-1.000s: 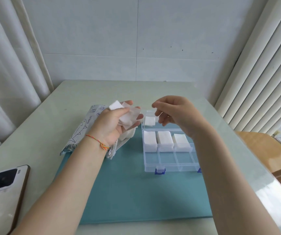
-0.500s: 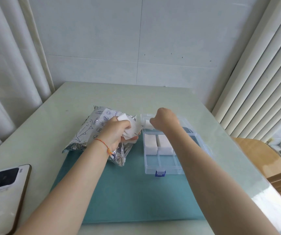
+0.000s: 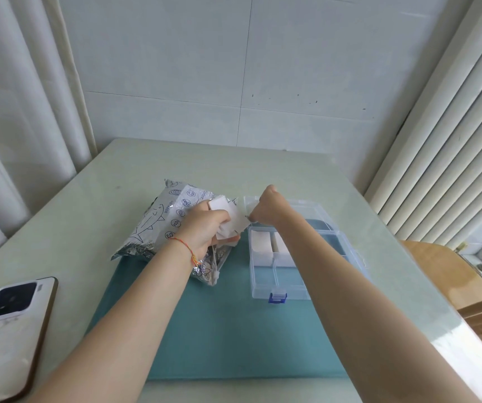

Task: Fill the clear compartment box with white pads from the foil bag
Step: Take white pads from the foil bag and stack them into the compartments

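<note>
Pale tiled wall (image 3: 234, 68), curtains (image 3: 15, 97), daylit glass-topped table (image 3: 234, 164)

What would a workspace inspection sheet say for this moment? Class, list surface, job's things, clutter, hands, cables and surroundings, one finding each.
Surface: pale table with a teal mat under the work.
Job's things: foil bag lies left of the clear compartment box, lid open; white pads fill part of the middle row, the near row shows none.
Clutter: phone face down at the near left edge.
Hands: left hand grips a bunch of loose pads over the bag's mouth; right hand pinches at that bunch.
Cables: nothing seen.
Surroundings: curtains left, blinds right, wooden chair beside the table.
</note>
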`<state>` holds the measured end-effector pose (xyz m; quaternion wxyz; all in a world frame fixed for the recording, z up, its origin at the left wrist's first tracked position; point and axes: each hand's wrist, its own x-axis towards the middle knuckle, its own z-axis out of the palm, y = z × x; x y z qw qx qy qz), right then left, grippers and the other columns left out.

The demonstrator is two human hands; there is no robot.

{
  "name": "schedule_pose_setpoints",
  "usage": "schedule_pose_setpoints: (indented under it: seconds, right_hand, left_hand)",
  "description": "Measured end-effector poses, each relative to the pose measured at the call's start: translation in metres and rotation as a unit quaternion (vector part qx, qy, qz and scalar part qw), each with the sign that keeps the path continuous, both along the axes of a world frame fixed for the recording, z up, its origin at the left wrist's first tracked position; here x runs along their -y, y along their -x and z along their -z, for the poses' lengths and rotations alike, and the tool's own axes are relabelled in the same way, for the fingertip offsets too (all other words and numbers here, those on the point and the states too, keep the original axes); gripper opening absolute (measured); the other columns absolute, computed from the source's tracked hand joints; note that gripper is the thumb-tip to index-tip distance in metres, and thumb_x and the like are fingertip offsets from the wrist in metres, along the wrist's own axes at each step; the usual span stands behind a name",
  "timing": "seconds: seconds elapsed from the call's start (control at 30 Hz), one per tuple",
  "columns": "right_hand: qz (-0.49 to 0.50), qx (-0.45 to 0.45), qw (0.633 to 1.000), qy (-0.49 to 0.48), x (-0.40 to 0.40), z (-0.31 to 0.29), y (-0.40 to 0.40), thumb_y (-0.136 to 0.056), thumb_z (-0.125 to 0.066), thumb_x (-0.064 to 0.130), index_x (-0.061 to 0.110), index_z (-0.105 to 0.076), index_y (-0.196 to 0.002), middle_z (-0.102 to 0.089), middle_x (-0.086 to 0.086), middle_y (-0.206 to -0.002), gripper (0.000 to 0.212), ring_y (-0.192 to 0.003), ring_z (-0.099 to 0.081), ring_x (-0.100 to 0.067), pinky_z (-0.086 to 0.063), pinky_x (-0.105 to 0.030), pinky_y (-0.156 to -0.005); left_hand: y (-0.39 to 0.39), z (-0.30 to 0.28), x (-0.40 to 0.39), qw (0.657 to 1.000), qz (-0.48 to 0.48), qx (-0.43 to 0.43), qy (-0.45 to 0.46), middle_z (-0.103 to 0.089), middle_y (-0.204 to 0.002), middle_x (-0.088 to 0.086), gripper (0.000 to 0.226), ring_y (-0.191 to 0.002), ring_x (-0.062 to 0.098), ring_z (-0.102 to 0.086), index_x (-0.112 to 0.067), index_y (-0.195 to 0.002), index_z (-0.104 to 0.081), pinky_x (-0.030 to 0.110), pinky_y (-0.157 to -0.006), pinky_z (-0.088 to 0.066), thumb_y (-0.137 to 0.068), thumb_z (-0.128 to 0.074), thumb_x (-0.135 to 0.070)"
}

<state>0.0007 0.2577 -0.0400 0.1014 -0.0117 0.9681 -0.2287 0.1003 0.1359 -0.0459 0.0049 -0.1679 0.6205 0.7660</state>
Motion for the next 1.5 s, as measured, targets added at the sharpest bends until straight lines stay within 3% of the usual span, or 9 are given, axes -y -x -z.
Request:
schedule_pose_setpoints:
  seconds: [0.1,0.2,0.3,0.7,0.8,0.9,1.0,1.13,1.5]
  right_hand:
    - [-0.027,0.004,0.999,-0.016,-0.002,-0.002,-0.001,-0.083,-0.068,0.011,-0.001,-0.039,-0.122,-0.048,-0.006,-0.097,0.05,-0.088,-0.049,-0.025,-0.04,-0.029,-0.071]
    - [-0.06,0.006,0.995,-0.081,-0.005,-0.01,-0.006,-0.085,-0.064,0.014,0.005,-0.047,-0.08,-0.043,-0.003,-0.076,0.02,-0.069,-0.044,-0.02,-0.036,-0.022,-0.054]
    - [-0.079,0.027,0.99,-0.112,-0.006,-0.014,-0.008,-0.086,-0.061,0.012,0.01,-0.038,-0.065,-0.037,-0.002,-0.064,0.031,-0.054,-0.035,-0.015,-0.031,-0.021,-0.048]
    - [-0.112,0.029,0.992,-0.046,-0.018,-0.019,-0.012,-0.086,-0.048,0.008,0.011,-0.053,-0.082,-0.05,-0.006,-0.074,0.007,-0.062,-0.048,-0.019,-0.043,-0.023,-0.057]
    - [-0.056,0.05,0.986,0.148,-0.033,-0.025,-0.016,-0.087,-0.051,0.006,0.009,-0.059,-0.103,-0.056,-0.006,-0.079,0.018,-0.067,-0.054,-0.016,-0.046,-0.022,-0.057]
    - [-0.043,0.112,0.9,0.42,-0.051,-0.034,-0.034,-0.09,-0.057,0.001,0.004,-0.056,-0.101,-0.055,-0.008,-0.081,0.011,-0.067,-0.054,-0.018,-0.045,-0.026,-0.058]
    - [-0.044,0.144,0.833,0.532,-0.058,-0.042,-0.053,-0.094,-0.049,0.001,0.007,-0.055,-0.084,-0.057,-0.004,-0.068,0.013,-0.062,-0.049,-0.02,-0.039,-0.026,-0.052]
    - [-0.046,0.129,0.825,0.549,-0.062,-0.046,-0.067,-0.093,-0.047,0.004,0.007,-0.057,-0.077,-0.058,-0.004,-0.065,0.019,-0.062,-0.05,-0.022,-0.038,-0.029,-0.055]
    - [-0.096,-0.013,0.9,0.425,-0.058,-0.044,-0.07,-0.092,-0.063,0.012,0.006,-0.068,-0.101,-0.074,-0.008,-0.087,0.012,-0.073,-0.069,-0.016,-0.055,-0.032,-0.07]
  left_hand:
    - [0.002,0.002,0.001,1.0,-0.002,0.0,-0.002,-0.063,-0.099,0.021,0.034,-0.074,0.034,-0.065,-0.002,-0.121,-0.055,0.033,-0.047,-0.056,-0.089,-0.047,0.007]
    - [0.003,0.003,0.003,1.0,-0.001,-0.002,-0.007,-0.063,-0.1,0.021,0.034,-0.077,0.035,-0.065,-0.004,-0.12,-0.056,0.037,-0.051,-0.059,-0.089,-0.047,0.007]
    - [0.003,0.004,0.004,1.0,0.001,-0.003,-0.008,-0.062,-0.1,0.02,0.034,-0.078,0.034,-0.065,-0.005,-0.12,-0.056,0.039,-0.056,-0.06,-0.089,-0.047,0.007]
    - [0.001,0.0,0.002,1.0,-0.004,-0.021,-0.023,-0.062,-0.105,0.019,0.036,-0.078,0.03,-0.064,0.001,-0.125,-0.054,0.033,-0.052,-0.059,-0.091,-0.048,0.008]
    - [-0.002,-0.004,-0.001,0.999,0.0,-0.029,-0.028,-0.061,-0.103,0.019,0.033,-0.076,0.031,-0.062,0.0,-0.123,-0.054,0.029,-0.044,-0.055,-0.092,-0.046,0.008]
    - [-0.004,-0.007,-0.008,0.999,0.011,-0.029,-0.037,-0.06,-0.104,0.015,0.032,-0.08,0.027,-0.062,-0.007,-0.121,-0.053,0.031,-0.049,-0.058,-0.093,-0.047,0.007]
    - [-0.006,-0.01,-0.015,0.999,0.02,-0.032,-0.032,-0.06,-0.11,0.015,0.032,-0.086,0.026,-0.063,-0.006,-0.122,-0.052,0.03,-0.05,-0.057,-0.092,-0.05,0.006]
    - [-0.008,-0.015,-0.019,0.999,0.023,-0.041,-0.021,-0.062,-0.105,0.015,0.023,-0.079,0.024,-0.065,-0.004,-0.112,-0.054,0.029,-0.05,-0.057,-0.091,-0.054,0.005]
    - [-0.015,-0.025,-0.016,0.991,0.029,-0.133,-0.018,-0.07,-0.085,0.012,0.011,-0.072,0.019,-0.07,-0.004,-0.097,-0.068,0.029,-0.063,-0.058,-0.093,-0.059,-0.007]
